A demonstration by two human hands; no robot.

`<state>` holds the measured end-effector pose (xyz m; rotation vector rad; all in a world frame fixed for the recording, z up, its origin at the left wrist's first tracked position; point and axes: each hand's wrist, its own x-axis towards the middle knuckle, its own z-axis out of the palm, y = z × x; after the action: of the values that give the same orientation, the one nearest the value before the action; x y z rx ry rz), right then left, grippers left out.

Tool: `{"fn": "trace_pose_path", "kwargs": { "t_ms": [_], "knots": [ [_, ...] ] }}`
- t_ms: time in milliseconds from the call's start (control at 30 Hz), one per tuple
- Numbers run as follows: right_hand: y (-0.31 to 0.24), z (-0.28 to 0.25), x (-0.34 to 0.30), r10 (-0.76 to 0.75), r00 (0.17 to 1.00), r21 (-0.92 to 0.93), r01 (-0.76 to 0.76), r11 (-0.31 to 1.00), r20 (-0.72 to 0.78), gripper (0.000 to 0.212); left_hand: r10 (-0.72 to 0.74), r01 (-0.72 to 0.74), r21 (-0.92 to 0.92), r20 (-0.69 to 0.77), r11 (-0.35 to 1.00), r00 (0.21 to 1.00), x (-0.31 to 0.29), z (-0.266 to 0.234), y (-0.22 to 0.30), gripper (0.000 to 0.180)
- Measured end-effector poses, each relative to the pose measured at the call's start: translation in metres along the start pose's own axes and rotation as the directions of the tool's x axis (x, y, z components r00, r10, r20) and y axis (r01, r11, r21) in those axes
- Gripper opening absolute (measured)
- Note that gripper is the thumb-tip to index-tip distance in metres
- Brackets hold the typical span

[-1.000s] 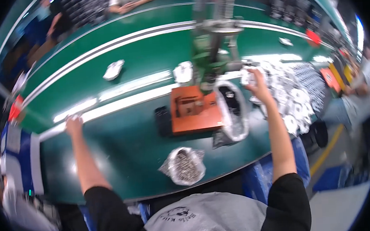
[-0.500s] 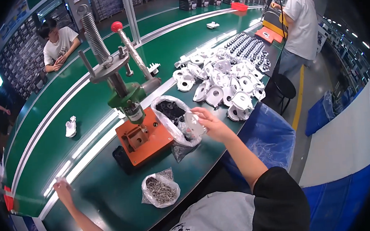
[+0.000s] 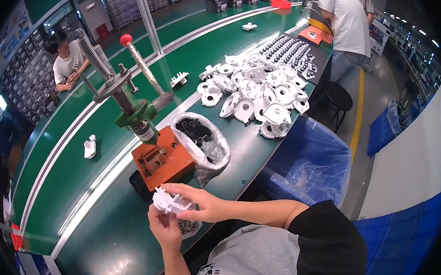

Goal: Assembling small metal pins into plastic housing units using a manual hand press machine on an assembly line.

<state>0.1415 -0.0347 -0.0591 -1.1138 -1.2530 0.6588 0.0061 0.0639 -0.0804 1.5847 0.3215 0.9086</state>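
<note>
Small bag of metal bits sits mostly hidden under my hands, only a sliver shows, contents hard to make out. Dark block at the near left of the orange press base is partly covered too, can't tell what it is. My forearms are cut off by my own shirt at the bottom edge.

Both hands are up over the near edge of the green worktop, just near of the press. Left hand is curled closed around the lower side of a white plastic part, thumb up against it. Right hand comes in from the right, fingers half open and stretched across the part's top, pinching its near right side. So the part is held between both hands, off the worktop; its exact shape is hard to read, ribbed or finned.

The hand press with green body and red knob lever stands on the orange base. Clear bag of black rings is touching the base's right side. A pile of white housings is far right. One lone white piece lies far left. A blue bin with liner sits right of the worktop. Another person sits at the far left, one stands at the far right.
</note>
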Motion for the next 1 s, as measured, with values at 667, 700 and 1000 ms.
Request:
{"fn": "trace_pose_path", "kwargs": {
  "t_ms": [667, 700, 1000],
  "knots": [
    [0.013, 0.004, 0.006, 0.103, 0.995, -0.046, -0.102, 0.994, 0.012, 0.065, -0.022, -0.019, -0.330, -0.119, 0.944, 0.993, 0.003, 0.005, -0.015, 0.021],
    [0.014, 0.005, 0.006, 0.094, 0.996, -0.062, -0.094, 0.994, 0.001, 0.066, -0.096, 0.035, -0.390, -0.140, 0.920, 0.986, 0.001, 0.006, -0.015, 0.024],
    [0.022, 0.007, 0.026, -0.136, 0.990, -0.522, 0.138, 0.842, 0.042, 0.071, -0.317, 0.095, -0.661, -0.224, 0.744, 0.921, -0.004, 0.020, 0.000, 0.046]
  ]
}}
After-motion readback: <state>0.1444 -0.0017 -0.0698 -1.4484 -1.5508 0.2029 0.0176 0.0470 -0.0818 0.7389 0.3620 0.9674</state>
